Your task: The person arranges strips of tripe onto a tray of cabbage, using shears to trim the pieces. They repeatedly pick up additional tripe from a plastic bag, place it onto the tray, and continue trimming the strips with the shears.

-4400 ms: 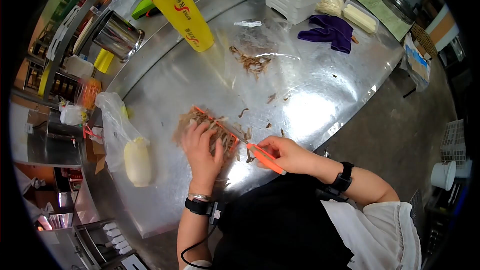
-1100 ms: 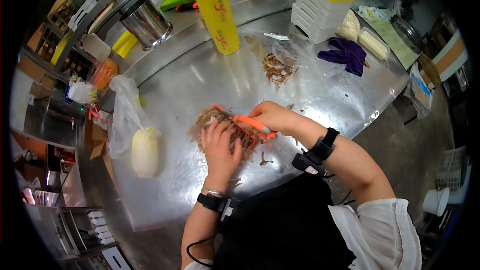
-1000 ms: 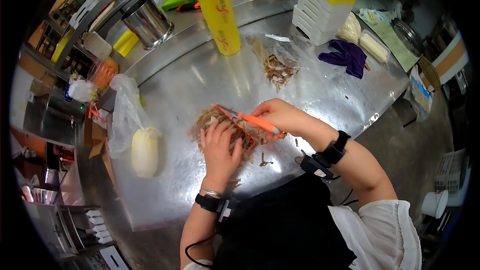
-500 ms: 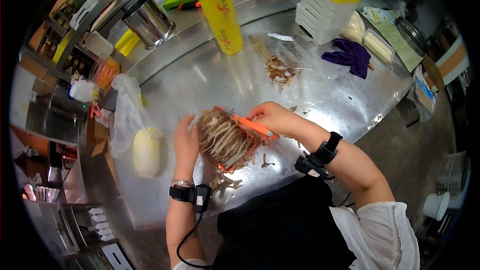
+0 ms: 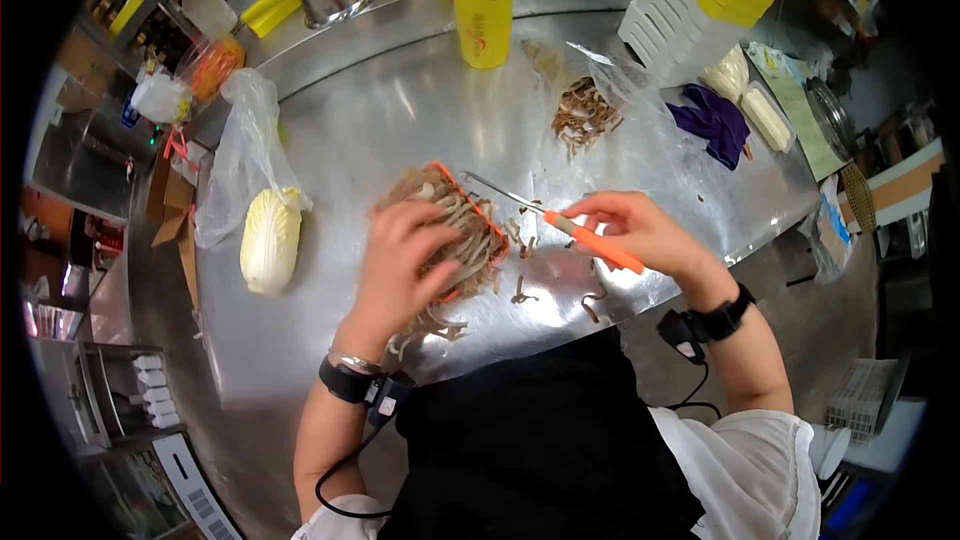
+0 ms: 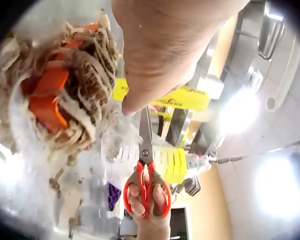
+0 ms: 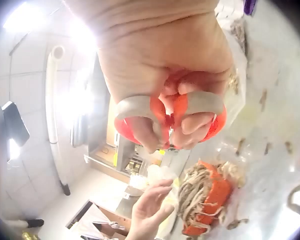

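Note:
A heap of pale brown strips (image 5: 465, 225) lies over an orange-edged holder (image 6: 49, 95) on the metal table. The left hand (image 5: 395, 265) is at the heap's left side, fingers spread and slightly blurred; whether it touches the strips I cannot tell. To the right of the heap, the right hand (image 5: 640, 230) grips orange-and-grey scissors (image 5: 595, 243), with fingers through both loops in the right wrist view. In the left wrist view the scissors' blades (image 6: 146, 132) look together, and they point toward the heap. Loose strips (image 5: 522, 290) lie between heap and right hand.
A pale cabbage (image 5: 270, 240) and clear bag (image 5: 240, 155) stand left. Behind are a yellow roll (image 5: 483, 5), more strips (image 5: 585, 115) by a clear bag, stacked white boxes (image 5: 675, 30) and a purple cloth (image 5: 712, 123). The table's near edge borders the black apron (image 5: 530, 440).
The left hand moved off the heap to its left, then came back beside it. The right hand drew the scissors away to the right. The head view shifted.

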{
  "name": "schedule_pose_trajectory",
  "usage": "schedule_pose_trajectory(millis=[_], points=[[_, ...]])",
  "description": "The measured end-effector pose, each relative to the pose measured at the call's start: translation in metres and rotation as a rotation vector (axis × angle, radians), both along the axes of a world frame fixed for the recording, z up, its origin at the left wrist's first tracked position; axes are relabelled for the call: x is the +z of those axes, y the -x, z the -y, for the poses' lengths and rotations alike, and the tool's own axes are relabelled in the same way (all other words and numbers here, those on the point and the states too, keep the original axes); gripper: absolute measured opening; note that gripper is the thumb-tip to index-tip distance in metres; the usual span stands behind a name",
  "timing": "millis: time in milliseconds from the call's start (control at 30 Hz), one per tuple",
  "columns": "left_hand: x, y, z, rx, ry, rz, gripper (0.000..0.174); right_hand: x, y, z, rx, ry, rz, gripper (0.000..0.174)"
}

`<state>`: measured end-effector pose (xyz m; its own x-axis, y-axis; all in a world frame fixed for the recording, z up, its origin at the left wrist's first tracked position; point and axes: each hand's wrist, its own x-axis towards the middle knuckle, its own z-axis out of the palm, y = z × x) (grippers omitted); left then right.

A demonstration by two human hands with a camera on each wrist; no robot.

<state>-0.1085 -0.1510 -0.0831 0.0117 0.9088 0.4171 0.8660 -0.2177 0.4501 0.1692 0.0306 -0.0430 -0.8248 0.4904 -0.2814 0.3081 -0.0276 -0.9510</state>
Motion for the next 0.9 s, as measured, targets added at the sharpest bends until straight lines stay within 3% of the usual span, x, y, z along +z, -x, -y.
schedule_pose_trajectory(millis=[133,233,267,367,400,500,533,633,700,900], points=[[0.005,-0.022,0.001,-0.128,0.096,-0.077,0.06,-0.013,-0.045,0.007,-0.052,0.041,0.075,0.037],[0.006,-0.023,0.001,-0.149,0.135,-0.151,0.059,-0.034,-0.065,0.021,-0.149,-0.048,0.155,0.038],[0.004,-0.024,0.0,-0.147,0.152,-0.155,0.059,-0.038,-0.066,0.026,-0.183,-0.242,0.243,0.036],[0.002,-0.032,-0.006,-0.174,0.161,-0.214,0.058,-0.073,-0.058,0.028,-0.201,-1.086,0.103,0.032],[0.002,-0.034,-0.007,-0.17,0.163,-0.215,0.057,-0.071,-0.054,0.029,-0.181,-1.059,0.228,0.036],[0.001,-0.035,-0.005,-0.117,0.166,-0.182,0.055,-0.072,-0.043,0.025,-0.177,-1.386,0.294,0.035],[0.0,-0.033,-0.001,-0.079,0.165,-0.155,0.053,-0.062,-0.037,0.025,-0.197,-1.446,0.193,0.032],[-0.006,-0.037,0.012,0.061,0.103,-0.109,0.048,-0.061,-0.014,0.033,-0.113,-1.147,-0.089,0.021],[-0.017,-0.044,0.021,0.146,0.054,-0.079,0.044,-0.07,0.01,0.039,0.031,-0.683,-0.233,0.013],[-0.046,-0.053,0.029,0.227,-0.073,-0.001,0.034,-0.089,0.061,0.032,0.186,-0.931,-0.395,0.023]])
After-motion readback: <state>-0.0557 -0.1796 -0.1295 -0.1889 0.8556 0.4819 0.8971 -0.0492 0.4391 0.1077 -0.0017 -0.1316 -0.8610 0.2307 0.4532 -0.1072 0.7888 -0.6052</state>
